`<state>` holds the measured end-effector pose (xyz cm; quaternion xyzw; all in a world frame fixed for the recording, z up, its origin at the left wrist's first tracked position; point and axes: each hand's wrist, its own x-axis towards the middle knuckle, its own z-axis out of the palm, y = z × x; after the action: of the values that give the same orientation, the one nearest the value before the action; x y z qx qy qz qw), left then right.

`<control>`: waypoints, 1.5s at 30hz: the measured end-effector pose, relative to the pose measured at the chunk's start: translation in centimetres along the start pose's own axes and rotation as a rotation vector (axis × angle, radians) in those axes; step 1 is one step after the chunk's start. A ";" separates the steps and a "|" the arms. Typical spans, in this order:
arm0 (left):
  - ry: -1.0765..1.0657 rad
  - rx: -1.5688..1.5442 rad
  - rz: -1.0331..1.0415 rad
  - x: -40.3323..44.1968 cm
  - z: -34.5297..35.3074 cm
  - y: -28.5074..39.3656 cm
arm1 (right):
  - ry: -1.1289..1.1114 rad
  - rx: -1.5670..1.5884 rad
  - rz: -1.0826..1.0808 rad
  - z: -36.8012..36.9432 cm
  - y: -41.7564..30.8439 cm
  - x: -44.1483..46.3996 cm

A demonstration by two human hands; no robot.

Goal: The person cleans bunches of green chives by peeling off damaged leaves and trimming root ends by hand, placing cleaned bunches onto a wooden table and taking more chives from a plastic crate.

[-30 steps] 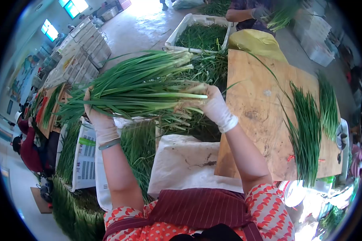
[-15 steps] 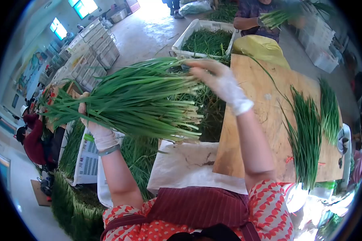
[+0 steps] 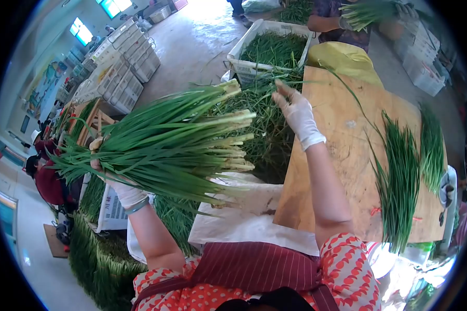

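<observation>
My left hand [image 3: 120, 189], in a white glove, grips a large bunch of garlic chives [image 3: 161, 137] by its leafy end. The bunch lies sideways in the air, its pale stalk ends fanned into uneven clumps toward the right. To the right of these ends is my gloved right hand [image 3: 300, 116], apart from the bunch, with its fingers stretched out. Thin green blades show by its fingertips; whether they touch cannot be made out. Below and behind the hand is a heap of loose leaves [image 3: 264, 132].
Two chive bundles, a near one [image 3: 402, 181] and a far one [image 3: 431, 147], lie on the wooden board [image 3: 332, 166] at right. A white crate [image 3: 244, 65] of greens stands ahead. White cloth [image 3: 238, 220] lies before me. A co-worker's arm [image 3: 327, 23] shows at top right.
My right hand has moved off the stalk ends, toward the right and slightly down. The bunch has spread into separate clumps, still in my left hand. The view has shifted slightly.
</observation>
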<state>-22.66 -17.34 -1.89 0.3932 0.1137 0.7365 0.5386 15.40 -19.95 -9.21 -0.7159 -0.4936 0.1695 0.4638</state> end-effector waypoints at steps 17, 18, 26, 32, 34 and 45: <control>-0.151 -0.159 -0.007 -1.6 -0.4 0.5 | 0.012 0.863 0.108 1.7 -0.2 1.1; -0.114 -0.079 0.042 -1.6 -0.6 0.7 | -0.048 0.650 -0.004 3.0 1.9 0.9; -0.161 -0.042 -0.014 -1.7 -1.6 1.1 | -0.777 0.914 -0.253 1.5 -6.9 -3.3; -0.109 -0.136 0.014 -1.4 -2.0 0.8 | -0.638 0.946 -0.253 1.4 -8.2 -5.0; 0.026 -0.039 -0.040 -2.1 -0.9 1.1 | -0.640 0.947 -0.253 1.4 -8.6 -5.9; -0.002 -0.023 0.137 -1.0 -2.4 1.0 | -0.738 0.620 -0.342 -0.1 -6.1 -8.4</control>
<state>-24.96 -18.01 -3.39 0.3945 0.0774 0.7725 0.4916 8.31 -26.75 -5.85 -0.3464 -0.6610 0.4713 0.4702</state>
